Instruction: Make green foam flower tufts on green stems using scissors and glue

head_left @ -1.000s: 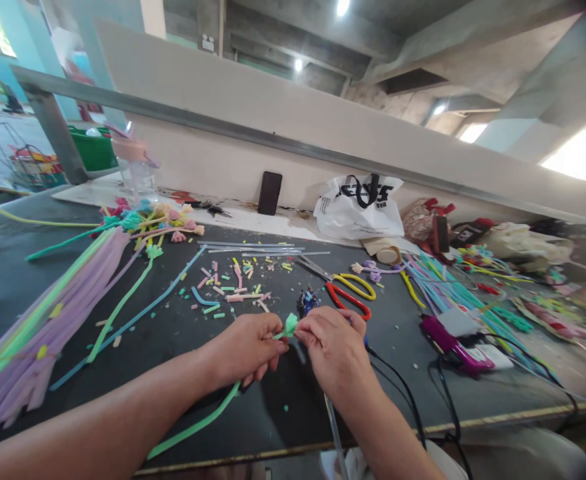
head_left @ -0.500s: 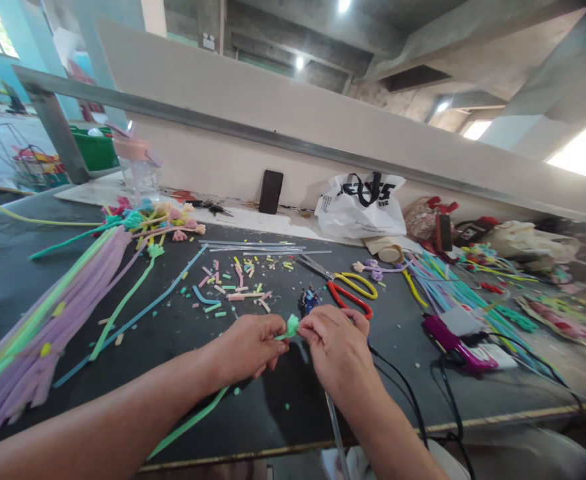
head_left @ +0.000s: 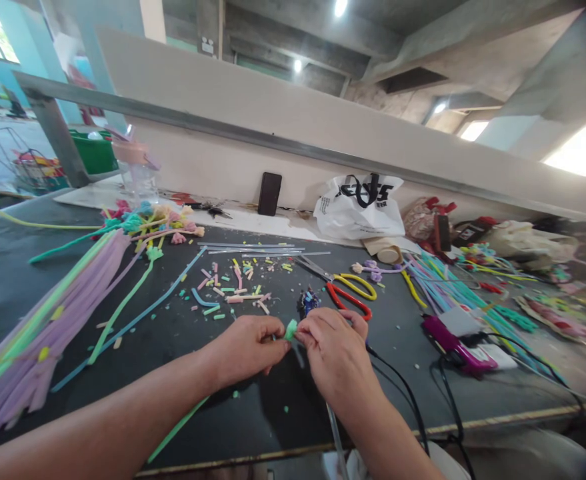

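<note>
At the front middle of the table, my left hand (head_left: 253, 343) is closed in a pinch on a small mint-green flower (head_left: 291, 329) of fuzzy stem material. A light green fuzzy stem (head_left: 180, 427) runs out below my left forearm. My right hand (head_left: 335, 343) is closed too, its thumb and fingertips touching the flower's right side. Just beyond the right hand lies a dark blue object (head_left: 309, 301), partly hidden. From under that hand a clear stick (head_left: 336, 440) reaches past the table edge. Red-and-yellow-handled scissors (head_left: 347, 293) lie beyond it.
Cut fuzzy pieces (head_left: 240, 298) and clear sticks (head_left: 267, 249) lie mid-table. A purple and green stem bundle (head_left: 73, 313) is at left, more stems (head_left: 443, 287) at right. Near them sits a magenta device (head_left: 457, 347) with black cables (head_left: 403, 380). A phone (head_left: 269, 193) leans behind.
The green flower has turned slightly more upright between the fingers, and the right hand has shifted a little. Both hands keep hold at the same spot.
</note>
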A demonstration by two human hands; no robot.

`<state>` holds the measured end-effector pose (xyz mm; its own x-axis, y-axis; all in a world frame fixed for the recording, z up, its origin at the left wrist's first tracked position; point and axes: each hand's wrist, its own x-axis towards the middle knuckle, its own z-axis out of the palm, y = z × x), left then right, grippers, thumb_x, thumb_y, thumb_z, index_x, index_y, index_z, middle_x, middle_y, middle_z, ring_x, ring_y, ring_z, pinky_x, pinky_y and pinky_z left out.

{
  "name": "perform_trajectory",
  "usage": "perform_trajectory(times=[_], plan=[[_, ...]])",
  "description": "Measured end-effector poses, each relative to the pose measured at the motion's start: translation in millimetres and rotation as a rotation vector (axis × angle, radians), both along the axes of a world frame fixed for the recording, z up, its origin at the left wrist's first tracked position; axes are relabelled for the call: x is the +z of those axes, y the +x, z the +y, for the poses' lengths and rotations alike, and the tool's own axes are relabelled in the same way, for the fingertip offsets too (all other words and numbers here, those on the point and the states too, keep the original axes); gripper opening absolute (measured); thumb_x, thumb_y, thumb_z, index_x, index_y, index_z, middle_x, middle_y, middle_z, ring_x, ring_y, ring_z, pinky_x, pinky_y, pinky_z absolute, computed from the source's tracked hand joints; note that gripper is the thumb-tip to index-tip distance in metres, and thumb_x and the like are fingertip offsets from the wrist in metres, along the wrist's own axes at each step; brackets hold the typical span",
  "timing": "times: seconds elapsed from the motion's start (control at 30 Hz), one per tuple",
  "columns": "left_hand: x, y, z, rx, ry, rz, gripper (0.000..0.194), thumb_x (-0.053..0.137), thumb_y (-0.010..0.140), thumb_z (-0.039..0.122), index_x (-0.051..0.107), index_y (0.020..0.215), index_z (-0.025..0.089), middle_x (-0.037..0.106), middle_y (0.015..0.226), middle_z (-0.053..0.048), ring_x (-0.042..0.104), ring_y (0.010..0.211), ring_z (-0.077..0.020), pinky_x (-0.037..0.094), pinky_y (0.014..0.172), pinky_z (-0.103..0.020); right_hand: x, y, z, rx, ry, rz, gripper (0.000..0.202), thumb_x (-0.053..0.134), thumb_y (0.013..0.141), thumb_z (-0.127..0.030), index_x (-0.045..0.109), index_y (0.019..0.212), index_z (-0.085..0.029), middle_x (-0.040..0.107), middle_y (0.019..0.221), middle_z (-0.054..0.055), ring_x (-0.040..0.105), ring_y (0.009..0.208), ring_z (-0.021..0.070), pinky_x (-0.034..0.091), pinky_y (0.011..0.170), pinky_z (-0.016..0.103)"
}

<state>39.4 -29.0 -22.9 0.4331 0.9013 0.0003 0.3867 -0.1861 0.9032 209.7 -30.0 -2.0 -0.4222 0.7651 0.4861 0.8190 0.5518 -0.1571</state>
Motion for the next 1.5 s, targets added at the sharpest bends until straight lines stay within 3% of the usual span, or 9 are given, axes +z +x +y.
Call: perform_trajectory(times=[0.17,0.4,0.83,1.03,1.2,1.5], plan=[[-0.8,1.1,0.4,0.062,0.098,0.018,0.016,0.048,0.072,0.024,0.047,0.057,0.017,0.035,0.055,0.006,0.034,0.054,-0.008,0.023,0.046,-0.019,0.4,-1.4,-1.9,0.005,0.014,0.008,0.019,0.051,0.082,-0.011,0.062,0.07,-0.021,0.064,0.074,0.001,0.057,0.076,0.0171,0.026,0.082,0.035],[-3.0,0.7,2.0,0.071,0.02,-0.042,0.016,0.047,0.069,0.024,0.043,0.055,0.018,0.026,0.053,0.007,0.026,0.051,-0.0075,0.018,0.044,-0.02,3.5,-2.6,-5.6,0.034,0.046,0.02,0.02,0.049,0.084,-0.012,0.062,0.071,-0.021,0.064,0.074,0.001,0.057,0.076,0.017,0.025,0.083,0.036],[9.0,-3.4,-3.0,-0.027,-0.076,-0.025,0.002,0.046,0.067,0.02,0.047,0.067,0.018,0.031,0.055,0.007,0.029,0.051,-0.0075,0.021,0.044,-0.019,6.9,-1.5,-8.8,0.032,0.064,0.039,0.022,0.047,0.085,-0.013,0.061,0.07,-0.022,0.063,0.072,0.0,0.057,0.074,0.0171,0.024,0.084,0.037],[9.6,-4.3,-2.7,-0.065,-0.133,-0.058,0.008,0.044,0.061,0.012,0.045,0.065,0.018,0.03,0.053,0.008,0.028,0.048,-0.0068,0.018,0.043,-0.02,7.4,-0.9,-11.3,0.036,0.05,0.044,0.019,0.049,0.085,-0.014,0.061,0.072,-0.021,0.064,0.074,0.0,0.058,0.076,0.0176,0.024,0.086,0.037],[5.4,-2.9,-1.4,-0.075,-0.169,-0.114,0.005,0.047,0.067,0.019,0.045,0.063,0.018,0.031,0.053,0.008,0.027,0.048,-0.007,0.019,0.043,-0.02,8.6,-2.0,-13.4,0.043,0.064,0.075,0.02,0.048,0.086,-0.015,0.061,0.072,-0.022,0.065,0.075,0.0,0.058,0.075,0.0171,0.023,0.086,0.038],[20.5,-6.4,-0.6,-0.022,-0.331,-0.238,0.017,0.043,0.07,0.025,0.057,0.067,0.015,0.03,0.045,0.007,0.025,0.043,-0.008,0.016,0.041,-0.022,13.0,-3.9,-14.1,0.066,0.066,0.051,0.023,0.047,0.088,-0.017,0.062,0.072,-0.023,0.064,0.073,-0.002,0.059,0.076,0.0149,0.022,0.084,0.035]])
